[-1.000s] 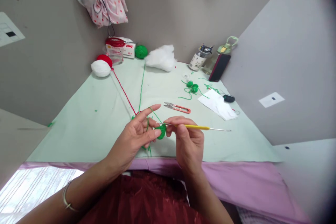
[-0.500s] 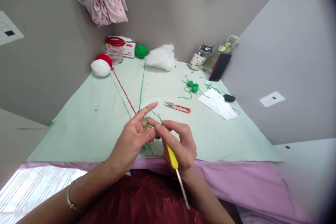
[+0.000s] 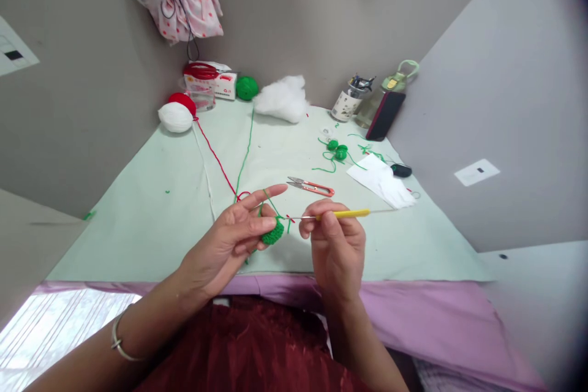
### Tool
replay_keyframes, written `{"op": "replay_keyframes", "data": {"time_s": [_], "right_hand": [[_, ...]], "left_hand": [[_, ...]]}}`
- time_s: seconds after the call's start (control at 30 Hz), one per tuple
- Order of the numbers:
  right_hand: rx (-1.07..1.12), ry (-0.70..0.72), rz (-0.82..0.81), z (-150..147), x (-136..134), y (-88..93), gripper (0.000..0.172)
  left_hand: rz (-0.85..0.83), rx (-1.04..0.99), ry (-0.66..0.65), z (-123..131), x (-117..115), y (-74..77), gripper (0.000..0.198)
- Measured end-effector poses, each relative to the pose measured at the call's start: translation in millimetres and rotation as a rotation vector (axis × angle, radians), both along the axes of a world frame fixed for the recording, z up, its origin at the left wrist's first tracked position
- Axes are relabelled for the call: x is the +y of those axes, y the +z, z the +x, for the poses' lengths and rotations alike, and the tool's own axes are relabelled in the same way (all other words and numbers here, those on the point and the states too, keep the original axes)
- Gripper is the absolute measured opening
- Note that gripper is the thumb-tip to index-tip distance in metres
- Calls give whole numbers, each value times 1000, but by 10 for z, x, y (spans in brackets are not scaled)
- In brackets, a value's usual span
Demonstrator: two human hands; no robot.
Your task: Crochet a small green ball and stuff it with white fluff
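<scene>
Spreading below both hands is a pale-green cloth-covered table (image 3: 138,226). Above it, the right hand (image 3: 339,239) pinches a slender yellow-handled metal crochet hook (image 3: 349,214), probably light, rigid and smooth, best taken by its thicker handle. The left hand (image 3: 229,233) clasps a small rounded green crocheted piece (image 3: 274,233) between thumb and fingers, at the hook's tip; it should be soft and squashable, best pinched near its worked edge. A thin green yarn strand (image 3: 272,202) loops over the left index finger, likely supple and easily snagged.
</scene>
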State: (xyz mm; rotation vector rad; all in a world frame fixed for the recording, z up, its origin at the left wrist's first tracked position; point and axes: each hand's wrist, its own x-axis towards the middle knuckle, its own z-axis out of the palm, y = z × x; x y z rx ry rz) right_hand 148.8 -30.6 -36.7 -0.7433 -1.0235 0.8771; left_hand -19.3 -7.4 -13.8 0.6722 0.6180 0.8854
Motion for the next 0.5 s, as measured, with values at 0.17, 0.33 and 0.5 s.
{"op": "replay_keyframes", "data": {"time_s": [0.17,0.33,0.5], "right_hand": [[-235,-40,4,-60,-25,-9,13],[-88,-48,-59,-5,33,-9,14],[-66,-8,-50,30,50,5,17]], "left_hand": [[221,151,65,55,-25,-99,53],[293,305,59,-16,-34,-103,46],[286,331,100,-40,-31,-46,44]]}}
